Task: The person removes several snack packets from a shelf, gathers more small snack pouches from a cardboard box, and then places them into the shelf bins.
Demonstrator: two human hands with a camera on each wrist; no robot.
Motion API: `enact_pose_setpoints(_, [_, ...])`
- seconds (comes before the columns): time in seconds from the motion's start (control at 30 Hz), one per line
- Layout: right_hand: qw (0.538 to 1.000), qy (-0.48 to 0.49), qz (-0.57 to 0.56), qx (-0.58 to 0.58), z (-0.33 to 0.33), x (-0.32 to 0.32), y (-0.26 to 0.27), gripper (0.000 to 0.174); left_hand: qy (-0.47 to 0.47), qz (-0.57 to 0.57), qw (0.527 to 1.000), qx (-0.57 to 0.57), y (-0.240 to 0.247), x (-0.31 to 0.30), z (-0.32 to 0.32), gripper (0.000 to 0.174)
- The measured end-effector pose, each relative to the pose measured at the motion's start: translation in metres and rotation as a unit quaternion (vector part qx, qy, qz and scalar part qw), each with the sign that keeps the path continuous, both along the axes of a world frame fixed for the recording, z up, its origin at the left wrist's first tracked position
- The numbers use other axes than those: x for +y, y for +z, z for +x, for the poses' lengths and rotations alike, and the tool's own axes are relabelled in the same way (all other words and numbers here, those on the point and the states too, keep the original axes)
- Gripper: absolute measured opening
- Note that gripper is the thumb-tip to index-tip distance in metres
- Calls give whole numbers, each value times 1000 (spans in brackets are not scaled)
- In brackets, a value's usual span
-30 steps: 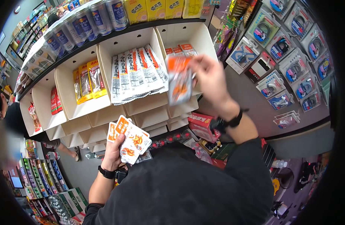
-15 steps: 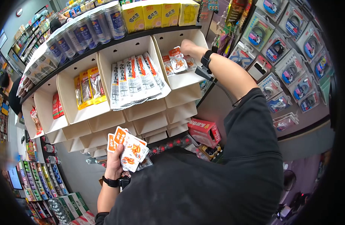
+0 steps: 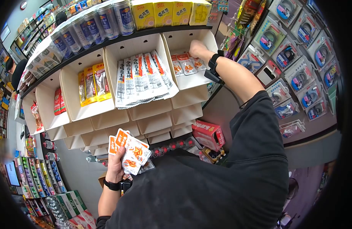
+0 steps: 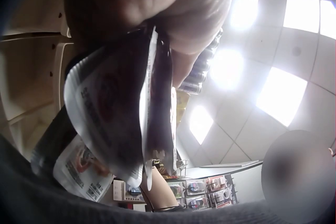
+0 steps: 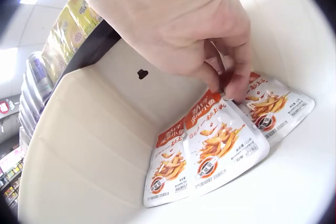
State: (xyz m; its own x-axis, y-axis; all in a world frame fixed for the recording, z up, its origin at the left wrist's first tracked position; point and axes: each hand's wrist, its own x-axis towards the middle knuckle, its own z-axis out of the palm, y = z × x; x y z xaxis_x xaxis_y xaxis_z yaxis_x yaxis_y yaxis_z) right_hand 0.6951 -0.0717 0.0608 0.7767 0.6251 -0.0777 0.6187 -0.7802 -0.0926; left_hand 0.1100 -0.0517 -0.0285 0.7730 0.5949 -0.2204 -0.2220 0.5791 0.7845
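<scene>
My left hand (image 3: pixel 115 167) grips a fanned bunch of white-and-orange snack packets (image 3: pixel 136 152), thumb across their fronts. In the left wrist view their silvery packet edges (image 4: pixel 107 100) hang below the hand. My right hand (image 3: pixel 199 50) reaches into the rightmost cream bin (image 3: pixel 176 41). Inside lie similar packets side by side, printed with fried strips. Seen from the right wrist, the curled thumb and fingers pinch the top corner of the middle snack packet (image 5: pixel 220 142). One packet (image 5: pixel 169 169) lies to its left, and another (image 5: pixel 275 106) lies partly behind it to the right.
The neighbouring bin holds long white stick packets (image 3: pixel 142 80); further left are yellow packets (image 3: pixel 95 84) and red packets (image 3: pixel 60 102). Drink cans (image 3: pixel 103 21) and yellow cartons (image 3: pixel 162 14) line the ledge above. Packaged cables (image 3: pixel 304 78) hang at right. A red box (image 3: pixel 209 133) sits below.
My right hand has carried a packet from in front of the bins into the rightmost bin, where it now lies with the others. The left hand keeps its bunch nearly still.
</scene>
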Motion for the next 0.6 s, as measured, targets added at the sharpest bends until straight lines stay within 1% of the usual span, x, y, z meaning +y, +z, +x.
enact_pose_setpoints(0.03, [1000, -1, 0, 0, -3, -3, 0, 17, 2, 4, 1000, 3, -1, 1, 0, 65])
enact_pose_setpoints(0.1, [984, 118, 56, -118, -12, -12, 2, 23, 2, 5, 1000, 6, 2, 0, 1, 66])
enact_pose_setpoints(0.13, [984, 118, 56, -117, -19, -15, 7, 23, 4, 5, 1000, 8, 4, 0, 1, 66])
enact_pose_setpoints(0.2, [977, 205, 28, -42, -34, -18, 17, 49, -2, -8, 1000, -3, 10, 0, 3, 63])
enact_pose_setpoints(0.23, [977, 206, 28, -42, -43, -20, 22, 49, -7, -20, 1000, -15, 11, 0, 3, 61])
enact_pose_setpoints(0.3, [966, 247, -50, -57, -56, -23, 30, 77, -14, -21, 1000, -9, 13, 1, 2, 61])
enact_pose_setpoints(0.4, [957, 276, -17, -84, -44, -25, 18, 81, -20, -21, 1000, 0, 11, 3, 0, 61])
enact_pose_setpoints(0.53, [958, 276, -47, -59, -23, -18, 13, 87, -10, -23, 1000, -12, 12, 4, 0, 59])
enact_pose_setpoints(0.6, [964, 258, -60, -6, -16, -15, 11, 101, -9, -26, 1000, -13, 8, 6, -4, 59])
